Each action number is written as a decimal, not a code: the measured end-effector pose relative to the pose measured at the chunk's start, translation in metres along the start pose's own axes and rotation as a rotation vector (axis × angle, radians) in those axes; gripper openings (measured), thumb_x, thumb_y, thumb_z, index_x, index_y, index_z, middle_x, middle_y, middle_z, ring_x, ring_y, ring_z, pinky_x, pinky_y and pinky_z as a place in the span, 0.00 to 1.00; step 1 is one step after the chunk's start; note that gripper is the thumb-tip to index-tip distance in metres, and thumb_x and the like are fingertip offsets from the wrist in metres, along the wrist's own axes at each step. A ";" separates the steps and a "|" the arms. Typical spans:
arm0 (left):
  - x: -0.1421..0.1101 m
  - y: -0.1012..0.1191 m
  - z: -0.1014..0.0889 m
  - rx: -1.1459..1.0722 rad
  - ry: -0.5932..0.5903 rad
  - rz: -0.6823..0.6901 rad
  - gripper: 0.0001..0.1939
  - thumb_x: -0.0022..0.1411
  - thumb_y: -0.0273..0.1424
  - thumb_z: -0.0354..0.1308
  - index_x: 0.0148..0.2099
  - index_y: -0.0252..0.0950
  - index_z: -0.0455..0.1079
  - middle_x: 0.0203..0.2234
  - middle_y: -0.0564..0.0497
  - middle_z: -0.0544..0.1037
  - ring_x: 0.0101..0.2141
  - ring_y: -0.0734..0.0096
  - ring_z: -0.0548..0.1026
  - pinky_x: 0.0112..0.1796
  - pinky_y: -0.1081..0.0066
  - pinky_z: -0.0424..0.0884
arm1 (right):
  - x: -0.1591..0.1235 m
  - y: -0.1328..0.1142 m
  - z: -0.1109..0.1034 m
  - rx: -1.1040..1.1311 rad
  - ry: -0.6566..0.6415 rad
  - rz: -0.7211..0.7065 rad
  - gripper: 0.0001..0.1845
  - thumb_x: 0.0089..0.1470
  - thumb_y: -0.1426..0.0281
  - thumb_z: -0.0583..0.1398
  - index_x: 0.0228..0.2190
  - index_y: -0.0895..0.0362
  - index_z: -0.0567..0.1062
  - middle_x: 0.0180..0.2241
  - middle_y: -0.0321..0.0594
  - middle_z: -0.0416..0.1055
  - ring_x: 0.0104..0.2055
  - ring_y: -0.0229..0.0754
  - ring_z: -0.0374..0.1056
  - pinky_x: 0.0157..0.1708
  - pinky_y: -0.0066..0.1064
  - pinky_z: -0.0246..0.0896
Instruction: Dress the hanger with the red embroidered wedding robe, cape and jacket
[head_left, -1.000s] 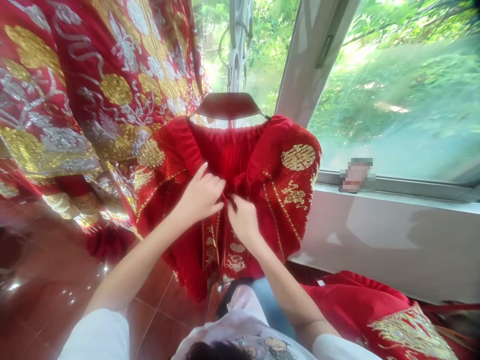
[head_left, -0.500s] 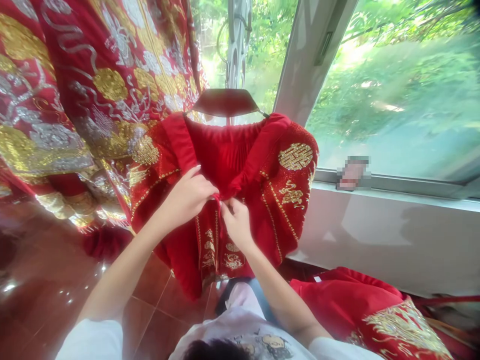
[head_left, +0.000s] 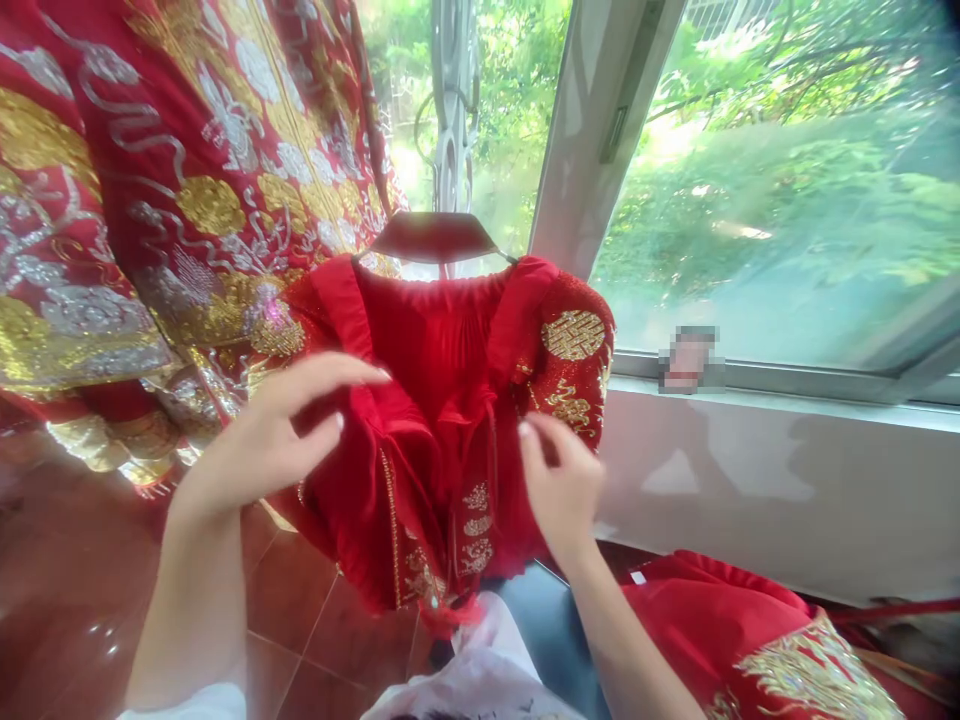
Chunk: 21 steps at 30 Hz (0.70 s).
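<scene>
A red jacket with gold embroidery [head_left: 574, 335] hangs on a hanger with a broad dark red top [head_left: 433, 238]. Its front is parted, and the pleated red inside shows. Over the jacket's left side in view is my left hand [head_left: 274, 430], thumb and fingers spread, gripping nothing. My right hand [head_left: 562, 480] is at the opposite front panel, fingers loosely bent, with nothing visible between them; it is slightly blurred. A thin red tie [head_left: 491, 440] dangles free at the front opening, left of my right hand.
Large red garments with gold and silver sequins [head_left: 217, 200] hang at the left. Another red embroidered garment [head_left: 720, 610] lies at lower right. Behind stand a metal rail [head_left: 454, 110], a window frame [head_left: 592, 150] and a sill [head_left: 787, 400]. The floor [head_left: 292, 620] is tiled.
My hands have moved apart from the front tie, left hand leftward and right hand rightward. The tie is let go and the jacket front has opened. The view has shifted slightly.
</scene>
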<state>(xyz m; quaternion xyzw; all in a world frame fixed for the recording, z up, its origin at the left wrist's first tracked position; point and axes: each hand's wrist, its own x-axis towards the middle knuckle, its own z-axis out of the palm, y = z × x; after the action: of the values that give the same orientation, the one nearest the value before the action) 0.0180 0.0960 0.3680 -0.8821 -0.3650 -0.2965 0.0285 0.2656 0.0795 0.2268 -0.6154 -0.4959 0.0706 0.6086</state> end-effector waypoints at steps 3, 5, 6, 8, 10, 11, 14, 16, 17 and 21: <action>0.024 0.002 0.024 0.232 0.479 -0.381 0.14 0.61 0.38 0.54 0.46 0.36 0.67 0.40 0.44 0.75 0.42 0.56 0.74 0.46 0.57 0.72 | 0.043 -0.037 0.013 0.040 0.291 -0.106 0.29 0.56 0.59 0.57 0.57 0.57 0.63 0.49 0.53 0.67 0.45 0.48 0.68 0.43 0.39 0.67; 0.043 -0.007 0.047 0.352 0.634 -0.512 0.22 0.57 0.42 0.59 0.49 0.34 0.65 0.41 0.39 0.73 0.44 0.48 0.73 0.43 0.52 0.72 | 0.065 -0.051 0.037 -0.001 0.305 -0.154 0.43 0.53 0.59 0.60 0.63 0.58 0.50 0.58 0.58 0.56 0.58 0.56 0.58 0.54 0.49 0.60; 0.050 -0.013 0.057 0.373 0.690 -0.514 0.24 0.55 0.41 0.60 0.50 0.34 0.63 0.43 0.37 0.73 0.46 0.46 0.72 0.43 0.51 0.73 | 0.073 -0.054 0.048 -0.039 0.308 -0.156 0.46 0.52 0.61 0.61 0.64 0.59 0.46 0.61 0.60 0.50 0.63 0.60 0.51 0.58 0.53 0.54; 0.055 -0.024 0.065 0.381 0.744 -0.475 0.22 0.55 0.36 0.59 0.50 0.34 0.63 0.44 0.36 0.73 0.47 0.45 0.71 0.42 0.51 0.73 | 0.084 -0.054 0.058 -0.095 0.283 -0.152 0.46 0.52 0.68 0.60 0.65 0.62 0.43 0.63 0.62 0.46 0.66 0.63 0.44 0.61 0.57 0.48; 0.051 -0.029 0.056 0.395 0.700 -0.479 0.17 0.56 0.29 0.55 0.49 0.34 0.64 0.42 0.37 0.74 0.46 0.47 0.73 0.45 0.51 0.72 | 0.090 -0.049 0.048 -0.108 0.196 -0.170 0.42 0.54 0.75 0.55 0.65 0.62 0.44 0.62 0.61 0.51 0.65 0.60 0.50 0.60 0.55 0.52; 0.047 -0.030 0.045 0.412 0.632 -0.505 0.15 0.57 0.27 0.53 0.48 0.33 0.65 0.40 0.37 0.75 0.45 0.48 0.74 0.46 0.50 0.71 | 0.093 -0.046 0.035 -0.104 0.131 -0.190 0.40 0.54 0.77 0.54 0.65 0.62 0.47 0.61 0.59 0.55 0.63 0.58 0.54 0.59 0.53 0.55; 0.041 -0.029 -0.008 0.485 0.328 -0.570 0.13 0.59 0.25 0.46 0.43 0.28 0.68 0.35 0.39 0.76 0.43 0.50 0.76 0.47 0.50 0.70 | 0.116 -0.046 -0.022 -0.092 -0.090 -0.247 0.32 0.52 0.81 0.53 0.60 0.60 0.63 0.53 0.51 0.69 0.53 0.51 0.67 0.54 0.48 0.62; 0.050 -0.036 -0.046 0.528 0.180 -0.551 0.15 0.59 0.25 0.44 0.40 0.24 0.70 0.35 0.44 0.77 0.45 0.54 0.75 0.48 0.55 0.69 | 0.146 -0.054 -0.061 -0.097 -0.216 -0.255 0.24 0.51 0.81 0.55 0.51 0.62 0.73 0.46 0.46 0.75 0.47 0.47 0.71 0.47 0.41 0.65; 0.057 -0.043 -0.064 0.553 0.178 -0.578 0.17 0.57 0.25 0.44 0.40 0.23 0.71 0.35 0.48 0.76 0.47 0.57 0.74 0.48 0.58 0.68 | 0.163 -0.060 -0.077 -0.113 -0.241 -0.230 0.21 0.51 0.80 0.55 0.48 0.65 0.75 0.42 0.45 0.76 0.44 0.45 0.72 0.42 0.38 0.65; 0.087 -0.079 -0.100 0.614 0.141 -0.673 0.23 0.54 0.26 0.42 0.45 0.19 0.72 0.36 0.53 0.75 0.48 0.62 0.72 0.49 0.60 0.64 | 0.225 -0.077 -0.108 -0.257 -0.318 -0.107 0.21 0.55 0.74 0.48 0.40 0.73 0.76 0.35 0.45 0.77 0.35 0.34 0.71 0.32 0.33 0.56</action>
<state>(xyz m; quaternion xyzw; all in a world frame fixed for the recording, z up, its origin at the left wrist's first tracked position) -0.0357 0.1815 0.4850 -0.6430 -0.6993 -0.2266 0.2152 0.4119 0.1448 0.4331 -0.6418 -0.6226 0.0705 0.4421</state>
